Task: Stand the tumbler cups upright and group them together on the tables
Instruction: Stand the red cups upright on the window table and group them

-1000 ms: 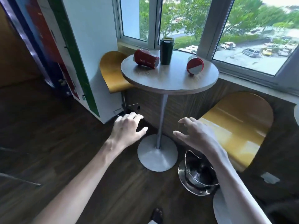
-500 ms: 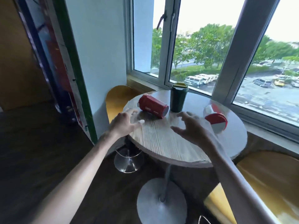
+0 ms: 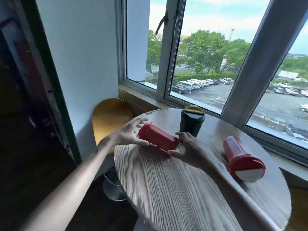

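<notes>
A red tumbler (image 3: 158, 141) with white lettering lies on its side at the left of the round wooden table (image 3: 175, 194). My left hand (image 3: 127, 135) wraps its far end, thumb on the side and fingers spread over the base. The fingertips of my right hand (image 3: 189, 150) pinch its near, lidded end. Just behind it a dark green tumbler (image 3: 191, 122) stands upright with a yellow-green lid. A second red tumbler (image 3: 240, 156) lies on its side at the table's right, its red-and-white lid facing me.
A yellow stool (image 3: 110, 117) sits below the table's left edge, against the white wall (image 3: 80, 55). A wooden window sill (image 3: 140, 100) and window frames run close behind the table. The wood floor lies dark at the lower left.
I have come up to the table. Both hands rose from floor level, reached over the tabletop and closed on the left red tumbler from either end.
</notes>
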